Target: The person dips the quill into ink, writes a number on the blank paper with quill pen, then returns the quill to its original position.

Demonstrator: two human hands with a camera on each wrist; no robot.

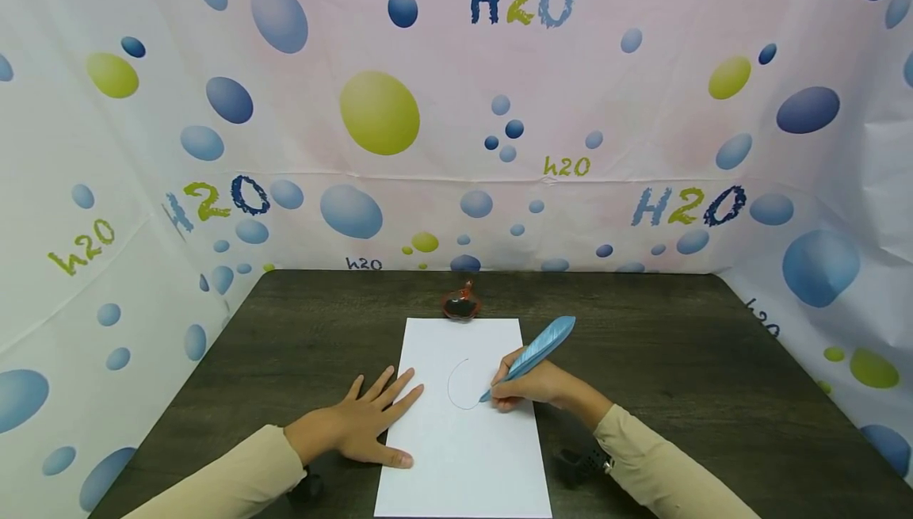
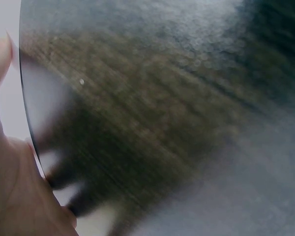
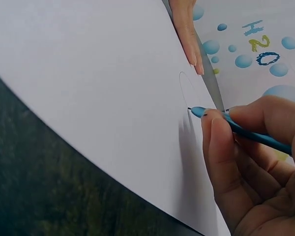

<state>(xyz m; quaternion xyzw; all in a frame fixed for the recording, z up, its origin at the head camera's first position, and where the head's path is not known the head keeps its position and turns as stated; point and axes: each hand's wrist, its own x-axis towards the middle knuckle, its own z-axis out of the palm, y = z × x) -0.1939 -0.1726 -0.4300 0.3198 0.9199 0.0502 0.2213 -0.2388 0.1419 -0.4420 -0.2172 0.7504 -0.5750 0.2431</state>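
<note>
A white sheet of paper (image 1: 464, 463) lies on the dark table. My right hand (image 1: 531, 383) pinches a blue pen (image 1: 545, 343) whose upper part is wide and feather-shaped. In the right wrist view the tip of the pen (image 3: 199, 112) meets the paper (image 3: 98, 88) at the end of a thin curved line (image 3: 181, 81). From above, that line (image 1: 448, 384) forms an unclosed round arc. My left hand (image 1: 364, 424) lies flat with fingers spread, its fingertips and thumb over the paper's left edge. The left wrist view shows part of the left hand (image 2: 14, 182) beside a blurred dark surface.
Just beyond the paper's far edge sits a small reddish-brown object with a dark front (image 1: 461, 303). Dark wood-grain table (image 1: 321, 329) surrounds the sheet. A white backdrop (image 1: 442, 51) with blue and green dots and H2O lettering rises behind the table and along its sides.
</note>
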